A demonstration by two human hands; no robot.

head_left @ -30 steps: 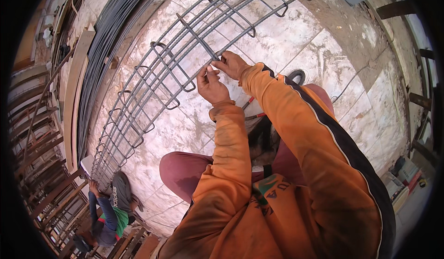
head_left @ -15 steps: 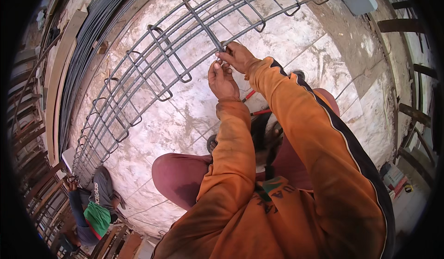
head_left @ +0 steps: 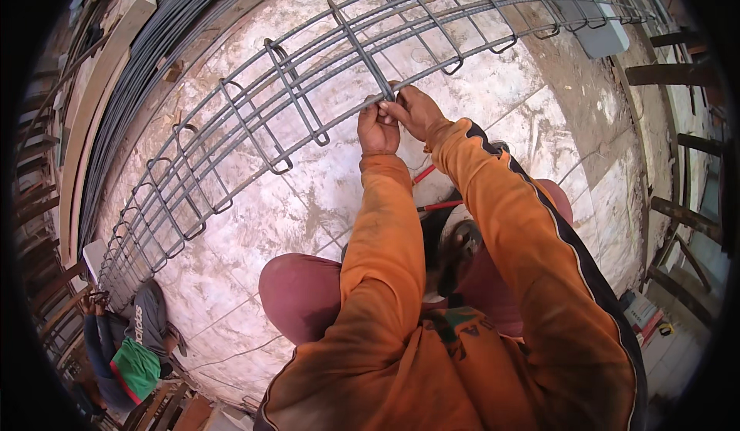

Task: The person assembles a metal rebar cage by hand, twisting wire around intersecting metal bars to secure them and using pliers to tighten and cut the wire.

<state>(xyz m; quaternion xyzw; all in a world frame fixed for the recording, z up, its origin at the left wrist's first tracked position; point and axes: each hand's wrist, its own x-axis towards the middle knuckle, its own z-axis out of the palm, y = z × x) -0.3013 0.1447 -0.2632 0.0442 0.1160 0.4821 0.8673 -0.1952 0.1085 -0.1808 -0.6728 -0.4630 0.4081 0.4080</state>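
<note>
The ground is pale, cracked concrete (head_left: pixel 254 223), stained and dusty, with seams running across it, all in flat daylight. Along the left edge lies a long bundle of dark steel rods (head_left: pixel 146 69) beside wooden planks (head_left: pixel 92 100). On the right stand dark timber posts (head_left: pixel 678 77) (some lean). A grey block (head_left: pixel 605 38) sits near the top right. Another person (head_left: pixel 131 338) crouches at lower left.

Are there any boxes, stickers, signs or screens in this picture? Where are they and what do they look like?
Pale grey box: top right, beside the far end of the rebar cage; blocky, plain.
Small white and red packages: lower right on the ground; too small to tell more.
White print on a dark shirt: lower left, on another person's back.
No signs or screens show.
</note>
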